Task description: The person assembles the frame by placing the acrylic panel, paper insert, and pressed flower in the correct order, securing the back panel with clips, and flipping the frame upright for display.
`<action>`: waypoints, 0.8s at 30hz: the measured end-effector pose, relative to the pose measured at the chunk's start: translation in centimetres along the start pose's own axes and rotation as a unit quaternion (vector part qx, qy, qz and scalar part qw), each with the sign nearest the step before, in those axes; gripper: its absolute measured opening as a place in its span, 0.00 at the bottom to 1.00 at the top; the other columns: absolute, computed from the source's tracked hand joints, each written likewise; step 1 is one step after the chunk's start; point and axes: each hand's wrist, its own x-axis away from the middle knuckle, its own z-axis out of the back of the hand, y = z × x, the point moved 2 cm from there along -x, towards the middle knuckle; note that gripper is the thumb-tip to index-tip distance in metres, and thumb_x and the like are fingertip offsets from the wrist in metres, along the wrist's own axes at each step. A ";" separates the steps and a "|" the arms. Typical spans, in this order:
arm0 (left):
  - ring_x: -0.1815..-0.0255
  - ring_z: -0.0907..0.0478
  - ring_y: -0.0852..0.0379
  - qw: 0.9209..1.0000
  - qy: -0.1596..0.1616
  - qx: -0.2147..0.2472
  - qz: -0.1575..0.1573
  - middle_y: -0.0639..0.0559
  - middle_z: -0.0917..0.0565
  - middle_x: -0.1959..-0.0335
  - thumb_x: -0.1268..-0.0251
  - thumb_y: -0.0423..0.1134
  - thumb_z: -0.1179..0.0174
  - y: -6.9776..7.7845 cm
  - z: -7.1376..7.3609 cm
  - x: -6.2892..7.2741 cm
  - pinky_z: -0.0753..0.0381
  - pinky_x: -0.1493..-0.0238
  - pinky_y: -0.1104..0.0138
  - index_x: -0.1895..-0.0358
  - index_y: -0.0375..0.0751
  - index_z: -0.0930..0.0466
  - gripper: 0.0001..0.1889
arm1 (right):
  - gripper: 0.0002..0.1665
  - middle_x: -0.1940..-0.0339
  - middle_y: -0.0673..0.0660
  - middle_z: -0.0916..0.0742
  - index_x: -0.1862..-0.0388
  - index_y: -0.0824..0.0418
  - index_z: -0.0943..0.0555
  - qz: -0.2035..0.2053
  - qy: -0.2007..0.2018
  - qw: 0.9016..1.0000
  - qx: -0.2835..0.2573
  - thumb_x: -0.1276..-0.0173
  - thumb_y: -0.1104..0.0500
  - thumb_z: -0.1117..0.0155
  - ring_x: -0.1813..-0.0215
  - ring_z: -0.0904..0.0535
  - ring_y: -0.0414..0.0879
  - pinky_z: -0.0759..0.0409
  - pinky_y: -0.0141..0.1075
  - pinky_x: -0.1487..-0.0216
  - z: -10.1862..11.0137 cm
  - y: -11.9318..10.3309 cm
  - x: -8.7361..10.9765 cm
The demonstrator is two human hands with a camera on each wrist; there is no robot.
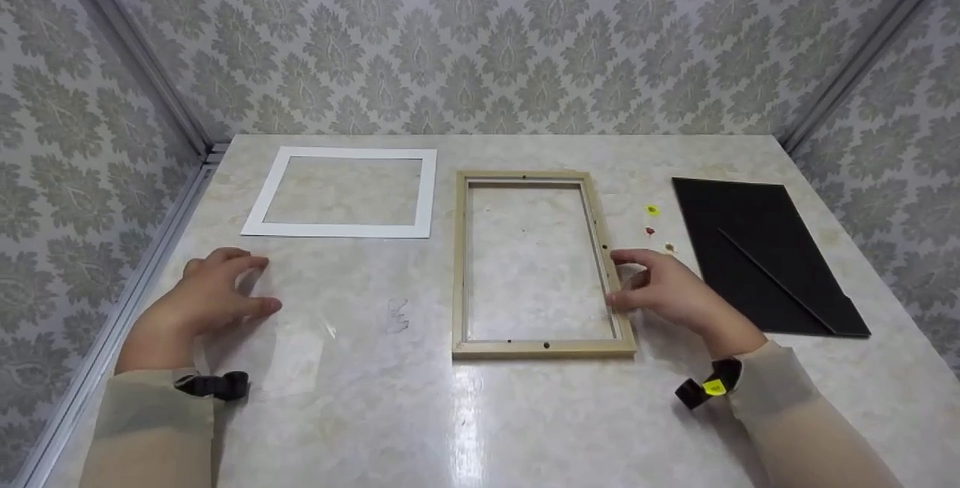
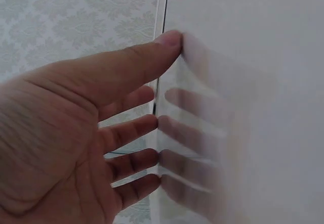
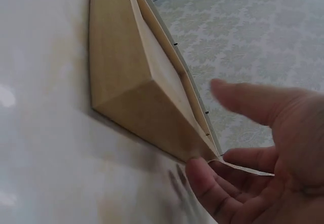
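Note:
A light wooden picture frame (image 1: 544, 350) lies in the middle of the table, its inner opening showing the tabletop. My right hand (image 1: 664, 289) is at the frame's right side, fingers bent loosely. In the right wrist view, a fingertip is close to or touching the wooden frame (image 3: 147, 118), and the thumb stands apart from it. On the left, my left hand (image 1: 214, 297) rests low over the table with thumb and fingers spread. Its fingertips (image 2: 147, 158) meet a glossy surface that mirrors them; whether a clear sheet lies there I cannot tell.
A white mat border (image 1: 337, 230) lies at the back left. A black backing board (image 1: 735, 248) with a stand leg (image 1: 776, 280) lies at the right. Small yellow (image 1: 652, 210) and red (image 1: 649, 231) bits sit between board and frame. Patterned walls enclose the table.

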 end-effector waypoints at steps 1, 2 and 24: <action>0.20 0.47 0.15 1.000 -0.008 -0.003 0.000 0.19 0.42 0.15 0.30 0.54 0.21 0.1 0.0 0.1 0.37 0.21 0.21 0.14 0.30 0.34 0.50 | 0.54 0.22 0.71 0.17 0.10 0.65 0.33 0.002 -0.004 1.000 0.017 0.27 0.53 0.17 0.51 0.11 0.41 0.14 0.32 0.54 0.0 0.0 0.1; 0.20 0.46 0.15 1.000 -0.015 -0.005 0.001 0.19 0.42 0.16 0.32 0.53 0.20 0.3 0.0 0.3 0.36 0.22 0.21 0.14 0.31 0.33 0.51 | 0.55 0.24 0.71 0.16 0.10 0.65 0.33 0.004 -0.007 1.000 0.026 0.29 0.54 0.15 0.52 0.11 0.41 0.14 0.32 0.55 0.0 0.1 0.1; 0.37 0.33 0.24 0.998 -0.035 -0.054 0.002 0.27 0.22 0.35 0.59 0.60 0.07 0.1 0.2 0.9 0.23 0.38 0.32 0.34 0.32 0.25 0.54 | 0.57 0.19 0.72 0.21 0.09 0.65 0.35 0.008 -0.014 0.999 0.034 0.30 0.55 0.15 0.48 0.08 0.46 0.11 0.33 0.55 0.0 0.2 0.1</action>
